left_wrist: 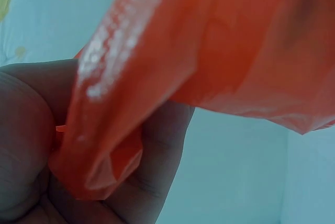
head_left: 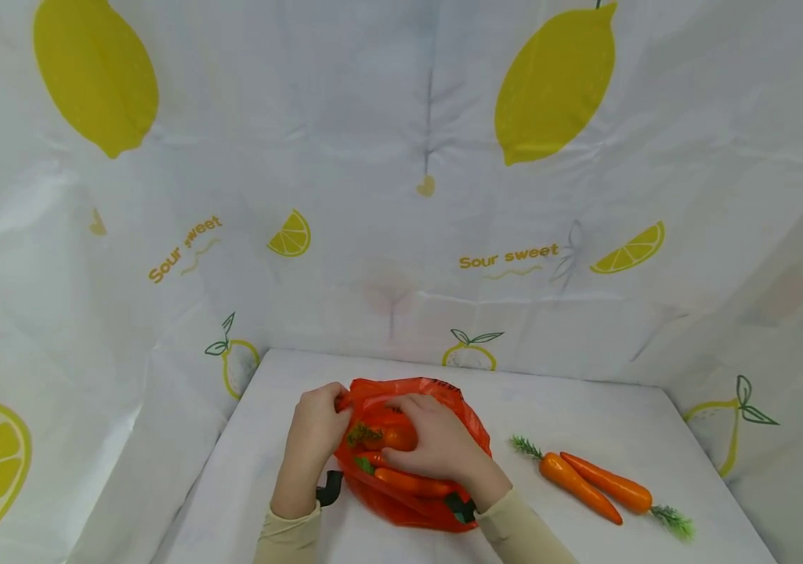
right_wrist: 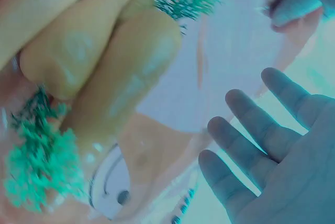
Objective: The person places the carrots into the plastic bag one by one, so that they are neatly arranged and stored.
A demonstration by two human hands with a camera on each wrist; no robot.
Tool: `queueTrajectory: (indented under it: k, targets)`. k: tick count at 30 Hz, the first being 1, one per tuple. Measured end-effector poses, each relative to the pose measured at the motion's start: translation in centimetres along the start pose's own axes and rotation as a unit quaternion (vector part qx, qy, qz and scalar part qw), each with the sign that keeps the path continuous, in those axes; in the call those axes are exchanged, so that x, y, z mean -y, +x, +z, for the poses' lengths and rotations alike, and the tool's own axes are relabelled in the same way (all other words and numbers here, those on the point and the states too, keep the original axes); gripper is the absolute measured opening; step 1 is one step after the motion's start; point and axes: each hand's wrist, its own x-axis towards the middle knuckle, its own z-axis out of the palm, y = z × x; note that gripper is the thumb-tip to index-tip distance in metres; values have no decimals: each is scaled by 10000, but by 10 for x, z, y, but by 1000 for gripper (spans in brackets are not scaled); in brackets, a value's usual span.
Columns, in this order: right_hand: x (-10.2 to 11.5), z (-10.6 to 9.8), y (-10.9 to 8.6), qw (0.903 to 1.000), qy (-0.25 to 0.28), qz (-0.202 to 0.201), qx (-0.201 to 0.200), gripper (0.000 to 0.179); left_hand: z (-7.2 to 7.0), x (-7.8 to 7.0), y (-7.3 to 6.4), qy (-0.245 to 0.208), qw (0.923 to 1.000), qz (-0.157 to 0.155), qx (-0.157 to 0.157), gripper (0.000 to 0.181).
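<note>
A red plastic bag point(head_left: 390, 507) lies on the white table with its mouth facing up. Inside it are several orange carrots point(head_left: 415, 482) with green leafy tops point(right_wrist: 44, 164). My left hand point(head_left: 319, 427) grips the bag's left edge, and in the left wrist view a gathered strip of red plastic point(left_wrist: 104, 114) passes between thumb and fingers. Over the bag's mouth is my right hand point(head_left: 436, 439), close above the carrots. Its fingers point(right_wrist: 246, 156) are straight and spread in the right wrist view, with nothing held between them.
To the bag's right, two more carrots point(head_left: 577, 486) lie side by side on the white table point(head_left: 514, 540), their leafy ends pointing opposite ways. A white sheet point(head_left: 373, 298) printed with lemons rises behind the table and along both sides.
</note>
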Motion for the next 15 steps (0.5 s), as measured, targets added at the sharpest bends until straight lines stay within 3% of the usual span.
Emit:
queueTrajectory:
  k: [7, 15]
  targets:
    - [3, -18, -14, 9993, 59, -237, -300, 66, 0, 0, 0, -35, 10000, -41, -9, 6]
    - [-9, -37, -30, 9976, -32, -76, -695, 68, 0, 0, -1, -45, 10000, -58, -8, 7]
